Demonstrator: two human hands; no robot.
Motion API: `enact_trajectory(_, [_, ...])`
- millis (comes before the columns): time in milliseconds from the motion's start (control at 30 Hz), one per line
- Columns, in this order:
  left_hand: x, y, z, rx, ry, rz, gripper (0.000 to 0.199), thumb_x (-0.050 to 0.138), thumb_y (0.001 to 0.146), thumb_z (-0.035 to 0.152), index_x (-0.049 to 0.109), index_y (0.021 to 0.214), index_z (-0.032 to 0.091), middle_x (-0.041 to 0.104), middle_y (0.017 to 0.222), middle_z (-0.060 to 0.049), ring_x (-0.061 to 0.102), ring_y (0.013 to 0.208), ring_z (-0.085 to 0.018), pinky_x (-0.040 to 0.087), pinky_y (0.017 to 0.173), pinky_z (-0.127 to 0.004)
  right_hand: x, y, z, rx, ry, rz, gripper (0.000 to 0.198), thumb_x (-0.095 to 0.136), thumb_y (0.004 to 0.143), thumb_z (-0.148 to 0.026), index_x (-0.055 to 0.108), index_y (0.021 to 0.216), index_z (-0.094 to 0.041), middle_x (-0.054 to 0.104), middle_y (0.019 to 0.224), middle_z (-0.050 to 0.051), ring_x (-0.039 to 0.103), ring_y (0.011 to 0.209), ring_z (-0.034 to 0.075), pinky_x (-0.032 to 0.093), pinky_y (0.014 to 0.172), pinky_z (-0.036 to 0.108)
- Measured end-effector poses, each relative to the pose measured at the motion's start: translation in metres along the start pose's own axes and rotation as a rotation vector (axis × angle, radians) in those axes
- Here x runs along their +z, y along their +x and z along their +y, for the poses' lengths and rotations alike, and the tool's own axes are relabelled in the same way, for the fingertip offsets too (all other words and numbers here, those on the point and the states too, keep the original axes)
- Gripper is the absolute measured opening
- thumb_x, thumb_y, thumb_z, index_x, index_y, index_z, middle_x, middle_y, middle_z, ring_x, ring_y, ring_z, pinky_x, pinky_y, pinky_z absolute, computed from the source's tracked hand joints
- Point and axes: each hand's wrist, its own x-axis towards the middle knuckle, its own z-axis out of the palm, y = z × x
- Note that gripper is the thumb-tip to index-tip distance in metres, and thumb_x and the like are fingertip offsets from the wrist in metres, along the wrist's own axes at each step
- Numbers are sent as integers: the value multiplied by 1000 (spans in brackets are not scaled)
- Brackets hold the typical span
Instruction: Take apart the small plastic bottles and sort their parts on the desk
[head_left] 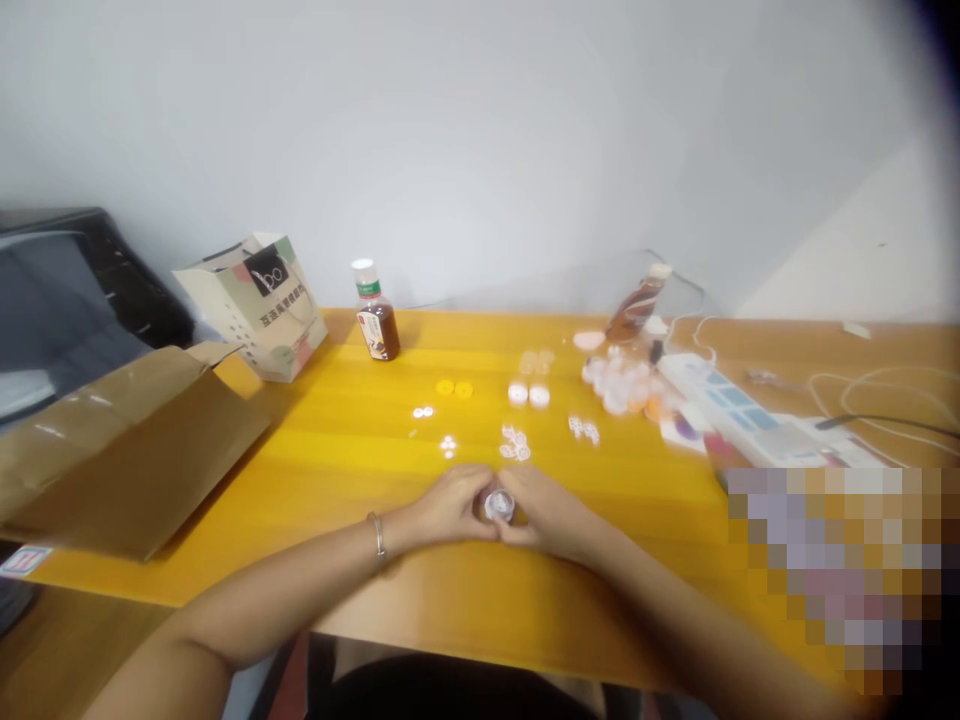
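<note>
Cupping a small round piece [499,506] between them, the person's two hands meet low over the table [337,450], near its front edge. The left hand [455,505] bends in from one side and the right hand [551,512] from the other, fingertips nearly meeting on the far side and thumbs on the near side. As I read it, both are pinching the piece between fingers and thumbs, though blur keeps me from telling how hard they press. Its open-looking top faces up; holding it so, close to the body and square in front, probably gives a clear look down into it and lets each hand steady the other.

Just beyond the fingers lie little groups: yellow discs [445,388] side by side, white discs [518,394] in a pair to their right, and a cluster of ringed pieces [508,452] nearest the hands. Like seems set with like, I'd guess so that each kind can be found at a glance. A looser pile [619,385] sits off to the right, beside the power strip [720,400], its contents too blurred to name.

The bag [277,310] and bottle [379,330] stand upright toward the wall, and the box [187,440] lies at the left, perhaps put there to leave the middle free for handwork.
</note>
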Motion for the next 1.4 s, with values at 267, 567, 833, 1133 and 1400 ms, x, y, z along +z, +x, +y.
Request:
enact_trajectory(267, [-9,-3,-1,-31,-87,-76,40,68,65,48,51,82,16,54,81,-1,49,72,-14,36,63,-22,-1,-9,7,164,203,17,49,71,61,-48,47,92,-19,52,73,-1,50,65,15,38,58,25])
enact_trajectory(567, [-11,-5,1,14,-51,-66,22,60,75,35,50,80,16,51,78,-1,48,72,-13,37,64,-22,11,-10,7,224,201,141,26,63,72,-36,46,84,-21,49,64,-4,47,58,12,39,55,24])
enact_trajectory(833, [-11,-6,4,-3,-46,-48,17,62,70,25,49,78,17,50,75,0,46,68,-12,36,61,-22,9,-12,-5,-26,32,332,36,52,74,-19,41,109,-18,57,91,8,55,84,21,45,75,35])
enact_trajectory(1133, [-9,-6,0,-9,-56,-49,20,63,68,26,48,78,17,51,76,0,47,68,-13,36,62,-23,6,-11,-6,-21,52,309,44,54,72,-19,40,114,-19,56,97,10,55,90,23,45,79,38])
enact_trajectory(1400, [-10,-5,1,-15,-57,-52,20,64,68,25,48,78,17,50,76,0,47,68,-13,36,62,-23,7,-12,-5,-21,95,297,45,55,71,-18,38,113,-19,55,97,9,55,90,22,45,80,37])
